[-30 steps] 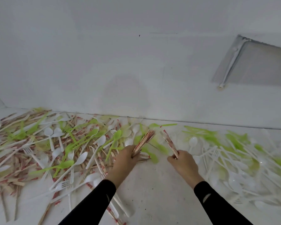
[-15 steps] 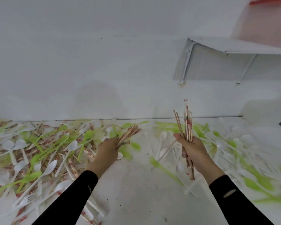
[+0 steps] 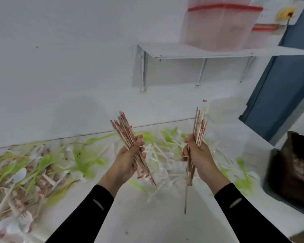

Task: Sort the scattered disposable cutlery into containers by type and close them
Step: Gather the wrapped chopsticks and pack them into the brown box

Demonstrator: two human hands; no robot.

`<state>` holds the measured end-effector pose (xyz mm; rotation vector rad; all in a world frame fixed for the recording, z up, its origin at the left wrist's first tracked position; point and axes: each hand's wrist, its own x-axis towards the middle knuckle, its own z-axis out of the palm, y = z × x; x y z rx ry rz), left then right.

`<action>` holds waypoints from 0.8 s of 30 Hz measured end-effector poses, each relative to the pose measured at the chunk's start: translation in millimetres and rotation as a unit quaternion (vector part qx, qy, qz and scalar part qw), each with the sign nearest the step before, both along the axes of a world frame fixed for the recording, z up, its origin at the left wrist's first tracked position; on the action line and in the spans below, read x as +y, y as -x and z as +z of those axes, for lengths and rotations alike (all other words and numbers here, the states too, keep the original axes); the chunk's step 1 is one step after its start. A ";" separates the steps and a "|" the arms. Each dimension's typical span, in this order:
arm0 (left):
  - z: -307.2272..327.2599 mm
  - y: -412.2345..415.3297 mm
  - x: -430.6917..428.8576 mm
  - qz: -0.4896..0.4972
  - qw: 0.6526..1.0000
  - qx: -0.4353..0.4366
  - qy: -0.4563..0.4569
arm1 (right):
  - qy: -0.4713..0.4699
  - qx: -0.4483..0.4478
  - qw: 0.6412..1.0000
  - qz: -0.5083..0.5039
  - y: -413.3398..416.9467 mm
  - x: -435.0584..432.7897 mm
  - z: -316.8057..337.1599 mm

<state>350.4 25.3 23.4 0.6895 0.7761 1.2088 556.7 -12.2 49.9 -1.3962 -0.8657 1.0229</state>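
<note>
Hands were both raised mid-frame above the desk (image 3: 147, 218), apart from each other: the left hand (image 3: 128, 160) gripped a bundle of wrapped chopsticks (image 3: 124, 130) leaning toward the upper left, and the right hand (image 3: 198, 155) gripped a second bundle (image 3: 200, 125) nearly upright. Green spoons (image 3: 42, 162) and white spoons (image 3: 18, 175) lay scattered beneath. A dark container (image 3: 291, 172) sat at the right edge, with pink tubs (image 3: 218, 23) on the shelf (image 3: 191, 51) above

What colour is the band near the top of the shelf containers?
Red, on the translucent pinkish containers; only the head view shows them.
</note>
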 end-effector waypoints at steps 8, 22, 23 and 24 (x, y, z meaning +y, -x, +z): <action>-19.9 -150.4 -35.7 -0.186 0.973 0.129 0.046 | -0.162 0.106 0.974 -0.114 -88.6 -9.4 45.1; 15.4 -325.6 -8.3 -0.092 0.982 -0.145 0.073 | -0.177 0.002 0.970 -0.167 -236.3 -42.0 29.7; 20.8 -332.2 -2.7 -0.084 0.979 -0.169 0.076 | -0.183 -0.017 0.964 -0.194 -252.4 -45.8 28.3; 25.3 -337.7 2.1 -0.081 0.975 -0.190 0.078 | -0.186 -0.035 0.958 -0.216 -264.4 -49.6 24.2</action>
